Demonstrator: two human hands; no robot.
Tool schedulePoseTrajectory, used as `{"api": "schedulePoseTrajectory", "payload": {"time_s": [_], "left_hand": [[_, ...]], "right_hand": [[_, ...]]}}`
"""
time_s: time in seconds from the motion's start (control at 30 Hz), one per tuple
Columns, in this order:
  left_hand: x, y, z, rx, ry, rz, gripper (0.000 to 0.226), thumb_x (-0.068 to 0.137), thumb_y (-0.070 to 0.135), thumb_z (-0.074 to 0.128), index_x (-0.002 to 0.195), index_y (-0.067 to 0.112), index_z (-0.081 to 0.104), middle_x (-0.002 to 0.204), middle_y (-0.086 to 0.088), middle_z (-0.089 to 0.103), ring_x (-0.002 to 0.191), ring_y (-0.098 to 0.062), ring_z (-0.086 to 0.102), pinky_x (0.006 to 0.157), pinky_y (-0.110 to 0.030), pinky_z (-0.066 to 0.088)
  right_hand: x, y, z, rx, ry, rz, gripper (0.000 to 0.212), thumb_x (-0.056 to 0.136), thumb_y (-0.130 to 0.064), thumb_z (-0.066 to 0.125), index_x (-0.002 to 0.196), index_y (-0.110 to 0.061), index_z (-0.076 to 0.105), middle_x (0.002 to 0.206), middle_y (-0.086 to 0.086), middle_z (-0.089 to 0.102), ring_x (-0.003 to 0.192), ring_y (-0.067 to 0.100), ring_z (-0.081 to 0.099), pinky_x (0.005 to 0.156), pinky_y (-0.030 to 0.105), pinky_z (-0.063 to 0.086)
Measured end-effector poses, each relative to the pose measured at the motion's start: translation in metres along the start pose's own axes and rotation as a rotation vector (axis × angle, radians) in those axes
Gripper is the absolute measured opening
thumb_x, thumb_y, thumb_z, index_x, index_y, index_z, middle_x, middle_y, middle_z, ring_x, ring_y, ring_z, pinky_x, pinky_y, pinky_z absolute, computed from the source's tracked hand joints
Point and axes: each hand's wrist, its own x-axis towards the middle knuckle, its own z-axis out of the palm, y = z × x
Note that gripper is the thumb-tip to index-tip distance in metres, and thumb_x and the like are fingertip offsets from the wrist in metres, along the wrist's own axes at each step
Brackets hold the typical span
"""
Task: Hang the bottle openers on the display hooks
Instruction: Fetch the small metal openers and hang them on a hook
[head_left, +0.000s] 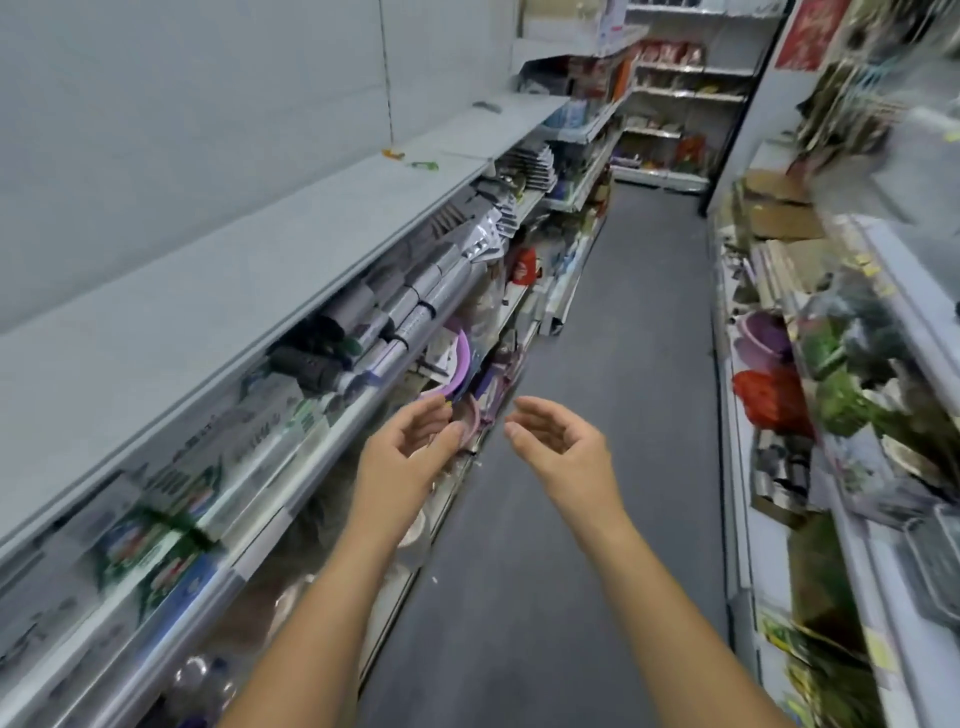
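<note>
- My left hand (410, 441) is held out in front of me, fingers loosely spread, holding nothing.
- My right hand (553, 436) is spread too, and empty.
- Both hands are over the grey floor (613, 364), beside the left shelf (249, 291).
- The picture is blurred; I cannot find the bottle openers.

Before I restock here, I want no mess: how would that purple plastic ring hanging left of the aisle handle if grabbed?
The purple plastic ring looks thin and moulded, so probably light and fairly stiff. It hangs among crowded goods, so it may snag. Both the left hand and the right hand are empty.
</note>
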Motion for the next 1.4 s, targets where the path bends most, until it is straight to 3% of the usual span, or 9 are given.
{"api": "schedulePoseTrajectory", "payload": {"time_s": [0.13, 0.33, 0.6, 0.7, 0.87, 1.07, 1.3, 1.4], "left_hand": [[0.086, -0.008, 0.022, 0.027, 0.033, 0.014, 0.037, 0.087, 0.011, 0.074, 0.123, 0.016, 0.067, 0.112, 0.001, 0.074, 0.102, -0.007, 0.070, 0.088, -0.019, 0.055], [0.231, -0.008, 0.077, 0.054, 0.135, 0.048, 0.030, 0.087, 0.011, 0.074, 0.115, 0.019, 0.070, 0.103, 0.006, 0.076, 0.097, -0.006, 0.071, 0.078, -0.013, 0.053], [0.408, 0.036, 0.116, 0.206, 0.251, 0.080, 0.033, 0.086, 0.026, 0.076, 0.118, 0.025, 0.070, 0.108, 0.011, 0.075, 0.101, -0.002, 0.069, 0.094, -0.025, 0.053], [0.469, 0.044, 0.112, 0.263, 0.315, 0.082, 0.035, 0.085, 0.030, 0.076, 0.120, 0.027, 0.070, 0.107, 0.014, 0.075, 0.101, 0.000, 0.069, 0.098, -0.030, 0.053], [0.564, 0.040, 0.089, 0.338, 0.419, 0.042, 0.038, 0.085, 0.031, 0.076, 0.122, 0.023, 0.070, 0.106, 0.014, 0.074, 0.101, -0.002, 0.068, 0.103, -0.034, 0.051], [0.653, 0.031, 0.050, 0.543, 0.492, -0.067, 0.038, 0.087, 0.035, 0.073, 0.122, 0.022, 0.070, 0.107, 0.010, 0.071, 0.100, -0.006, 0.065, 0.084, -0.023, 0.048], [0.716, 0.026, 0.028, 0.827, 0.498, -0.274, 0.038, 0.087, 0.043, 0.069, 0.122, 0.027, 0.068, 0.114, 0.012, 0.068, 0.107, -0.010, 0.062, 0.096, -0.033, 0.050], [0.738, 0.025, 0.031, 0.893, 0.542, -0.328, 0.041, 0.087, 0.046, 0.068, 0.124, 0.030, 0.067, 0.109, 0.014, 0.066, 0.102, -0.010, 0.061, 0.092, -0.031, 0.051]], "right_hand": [[0.094, 0.009, -0.008, 0.002, -0.017, -0.016, 0.028, 0.084, -0.009, 0.077, 0.111, -0.014, 0.072, 0.098, 0.000, 0.077, 0.091, 0.009, 0.072, 0.081, 0.019, 0.054], [0.260, 0.013, -0.027, 0.028, -0.099, -0.056, 0.025, 0.084, -0.008, 0.076, 0.106, -0.021, 0.072, 0.097, 0.001, 0.077, 0.091, 0.010, 0.072, 0.084, 0.022, 0.056], [0.473, -0.019, -0.040, -0.014, -0.226, -0.075, 0.027, 0.087, -0.021, 0.076, 0.114, -0.022, 0.070, 0.102, -0.006, 0.075, 0.096, 0.006, 0.070, 0.080, 0.014, 0.054], [0.539, -0.022, -0.024, -0.032, -0.265, -0.100, 0.031, 0.087, -0.021, 0.076, 0.118, -0.019, 0.069, 0.103, -0.006, 0.075, 0.096, 0.005, 0.069, 0.083, 0.016, 0.055], [0.639, -0.017, 0.014, -0.058, -0.350, -0.122, 0.027, 0.089, -0.020, 0.073, 0.115, -0.019, 0.070, 0.099, -0.008, 0.074, 0.088, -0.003, 0.068, 0.075, 0.010, 0.052], [0.743, -0.015, 0.076, -0.096, -0.479, -0.124, 0.026, 0.088, -0.019, 0.074, 0.114, -0.016, 0.071, 0.098, -0.004, 0.075, 0.089, 0.001, 0.069, 0.074, 0.011, 0.052], [0.831, -0.025, 0.151, -0.170, -0.645, -0.089, 0.029, 0.086, -0.027, 0.075, 0.114, -0.023, 0.072, 0.102, -0.007, 0.073, 0.096, 0.000, 0.067, 0.075, 0.012, 0.046], [0.863, -0.028, 0.184, -0.208, -0.741, -0.098, 0.032, 0.085, -0.028, 0.076, 0.116, -0.022, 0.072, 0.101, -0.010, 0.073, 0.097, 0.000, 0.066, 0.082, 0.018, 0.049]]}}
